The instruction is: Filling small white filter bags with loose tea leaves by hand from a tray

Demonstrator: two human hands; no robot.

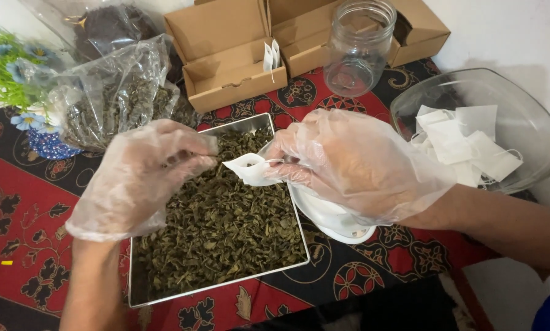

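Observation:
Both hands wear loose clear plastic gloves. My right hand (pixel 348 162) pinches a small white tea filter bag (pixel 248 168) and holds its mouth open over a metal tray (pixel 226 288) full of dried green tea leaves (pixel 226 227). My left hand (pixel 143 178) hovers over the tray's left side with fingertips pinched together beside the bag's mouth, apparently on a few leaves. A white scale or dish (pixel 333 224) lies under my right hand, mostly hidden.
A glass bowl (pixel 532 122) at right holds several empty white filter bags (pixel 465 144). An empty glass jar (pixel 357 46) and open cardboard boxes (pixel 226 55) stand at the back. A plastic bag of tea leaves (pixel 112 101) and artificial flowers (pixel 8 73) sit at left on a red patterned cloth (pixel 17 208).

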